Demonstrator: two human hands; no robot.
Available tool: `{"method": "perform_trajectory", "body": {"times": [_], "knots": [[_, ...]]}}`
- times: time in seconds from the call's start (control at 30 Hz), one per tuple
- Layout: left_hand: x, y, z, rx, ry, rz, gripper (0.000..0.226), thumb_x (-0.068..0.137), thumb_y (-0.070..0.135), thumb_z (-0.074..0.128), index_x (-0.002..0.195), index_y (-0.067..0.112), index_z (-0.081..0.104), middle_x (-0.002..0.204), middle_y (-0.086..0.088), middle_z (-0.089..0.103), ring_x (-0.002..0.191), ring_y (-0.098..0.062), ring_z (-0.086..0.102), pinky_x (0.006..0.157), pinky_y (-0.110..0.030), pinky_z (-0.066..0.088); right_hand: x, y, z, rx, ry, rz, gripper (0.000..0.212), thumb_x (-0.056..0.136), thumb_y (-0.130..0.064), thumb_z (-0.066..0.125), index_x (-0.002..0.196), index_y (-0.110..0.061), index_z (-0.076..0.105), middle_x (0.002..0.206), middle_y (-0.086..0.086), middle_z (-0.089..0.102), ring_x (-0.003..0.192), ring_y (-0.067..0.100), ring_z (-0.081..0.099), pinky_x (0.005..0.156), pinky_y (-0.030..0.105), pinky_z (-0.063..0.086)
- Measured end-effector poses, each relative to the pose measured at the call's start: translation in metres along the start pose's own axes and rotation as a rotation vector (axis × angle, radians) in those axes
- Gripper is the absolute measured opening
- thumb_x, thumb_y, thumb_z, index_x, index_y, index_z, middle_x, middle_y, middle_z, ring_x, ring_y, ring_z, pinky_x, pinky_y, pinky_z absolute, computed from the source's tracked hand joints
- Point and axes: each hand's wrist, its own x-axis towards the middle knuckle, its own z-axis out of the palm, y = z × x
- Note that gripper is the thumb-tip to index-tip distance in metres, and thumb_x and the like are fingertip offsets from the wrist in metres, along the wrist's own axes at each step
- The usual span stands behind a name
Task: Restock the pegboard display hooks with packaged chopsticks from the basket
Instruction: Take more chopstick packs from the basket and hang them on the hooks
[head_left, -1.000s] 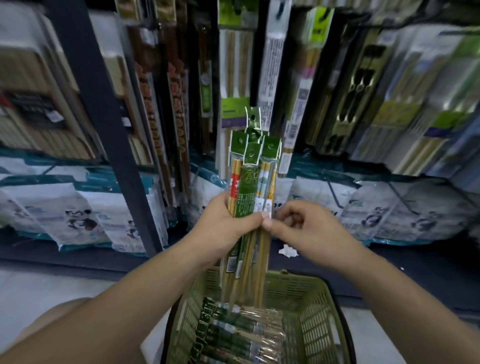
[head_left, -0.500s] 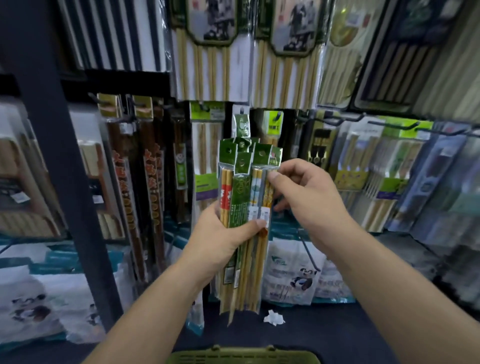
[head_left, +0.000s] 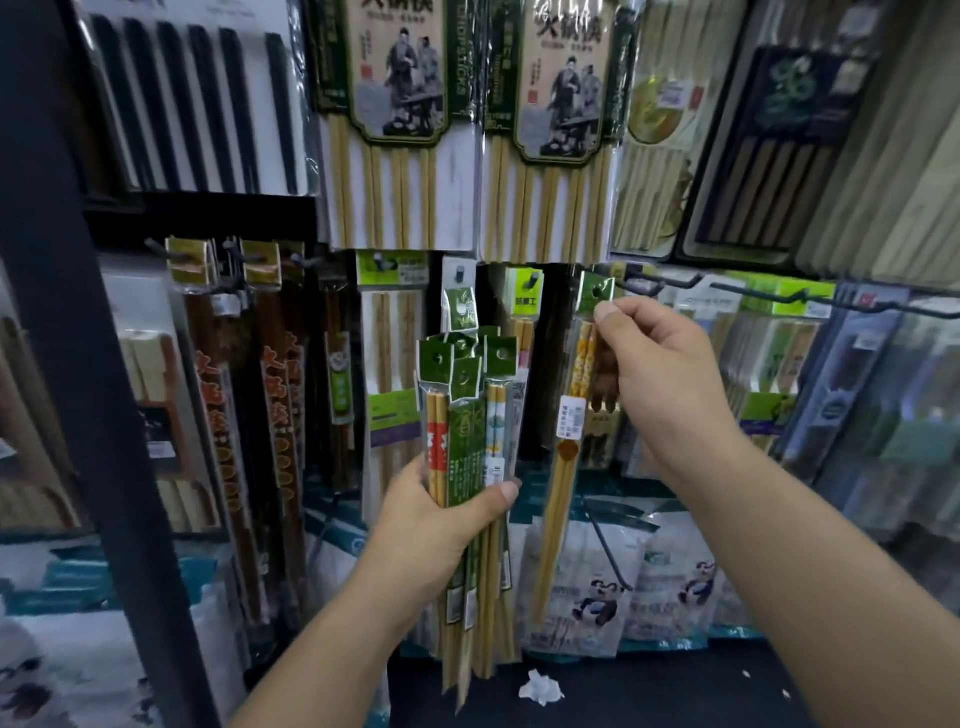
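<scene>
A single clear packet of yellow-patterned bamboo chopsticks hangs upright in front of a dark gap in the display, its green punched header card level with the black wire hooks jutting out just to its right. The right hand pinches that header between thumb and fingers. Lower left and apart from it, the left hand clenches a bundle of green-carded chopstick packets, whose tips hang free above the dark shelf ledge. Large illustrated chopstick packs crowd in overhead. A dark upright post bounds the far left.
</scene>
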Motion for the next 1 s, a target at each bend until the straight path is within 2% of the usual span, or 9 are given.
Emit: {"method": "perform_trajectory", "body": {"times": [0.1,0.27,0.37,0.5,0.63,0.77,0.87,1.0], "knots": [[-0.003,0.001,0.005,-0.023,-0.027,-0.020,0.061,0.060,0.048,0.087,0.111,0.022,0.069,0.101,0.004,0.081,0.098,-0.012,0.076,0.091,-0.038,0.056,0.011,-0.002,-0.001,0.004,0.026,0.019,0.034,0.102,-0.030,0.057,0.071,-0.032,0.072,0.067,0.001,0.054,0.065,0.020,0.047,0.062,0.040,0.042],[-0.003,0.002,0.010,-0.010,-0.039,-0.039,0.054,0.067,0.040,0.083,0.114,0.023,0.065,0.100,0.009,0.081,0.096,-0.005,0.075,0.085,-0.028,0.055,0.022,0.000,-0.004,-0.027,0.034,0.059,0.032,0.100,-0.030,0.057,0.072,-0.030,0.071,0.070,0.005,0.050,0.067,0.021,0.045,0.065,0.041,0.043],[-0.002,0.001,0.011,-0.011,-0.052,-0.043,0.040,0.082,0.026,0.082,0.117,0.020,0.063,0.099,0.009,0.081,0.095,-0.003,0.075,0.075,-0.017,0.056,0.025,0.004,-0.004,-0.053,0.039,0.059,0.033,0.100,-0.029,0.058,0.068,-0.029,0.070,0.061,-0.007,0.053,0.062,0.013,0.050,0.065,0.036,0.047],[-0.002,0.001,0.012,-0.023,-0.055,-0.030,0.052,0.070,0.037,0.083,0.116,0.021,0.065,0.100,0.009,0.081,0.097,-0.004,0.075,0.084,-0.027,0.053,0.029,0.008,-0.004,-0.072,0.060,0.057,0.029,0.100,-0.027,0.058,0.072,-0.022,0.067,0.055,-0.016,0.056,0.056,0.002,0.053,0.070,0.034,0.048],[-0.001,0.000,0.012,-0.009,-0.044,-0.027,0.057,0.065,0.041,0.083,0.115,0.020,0.066,0.100,0.008,0.081,0.097,-0.005,0.075,0.086,-0.028,0.054,0.031,0.007,-0.004,-0.057,0.063,0.060,0.029,0.099,-0.027,0.059,0.072,-0.021,0.068,0.060,-0.007,0.051,0.062,0.012,0.049,0.066,0.034,0.048],[-0.001,-0.002,0.012,-0.008,-0.054,-0.036,0.055,0.069,0.037,0.084,0.117,0.018,0.066,0.101,0.007,0.081,0.098,-0.006,0.075,0.086,-0.028,0.053,0.034,0.008,-0.003,-0.077,0.075,0.055,0.028,0.098,-0.027,0.058,0.076,-0.011,0.065,0.062,-0.001,0.046,0.062,0.016,0.044,0.060,0.032,0.044],[-0.001,-0.003,0.012,-0.010,-0.053,-0.043,0.046,0.077,0.029,0.085,0.117,0.018,0.065,0.101,0.006,0.081,0.098,-0.007,0.075,0.085,-0.027,0.053,0.037,0.013,-0.001,-0.122,0.072,0.050,0.030,0.099,-0.027,0.057,0.082,-0.002,0.061,0.065,0.001,0.044,0.062,0.016,0.043,0.063,0.030,0.046],[0.000,-0.004,0.011,-0.026,-0.030,-0.030,0.038,0.079,0.028,0.086,0.112,0.022,0.068,0.101,0.006,0.081,0.095,-0.009,0.076,0.086,-0.031,0.056,0.038,0.021,0.001,-0.164,0.056,0.077,0.032,0.102,-0.034,0.056,0.086,-0.009,0.068,0.071,0.005,0.051,0.065,0.018,0.048,0.065,0.036,0.047]]}}
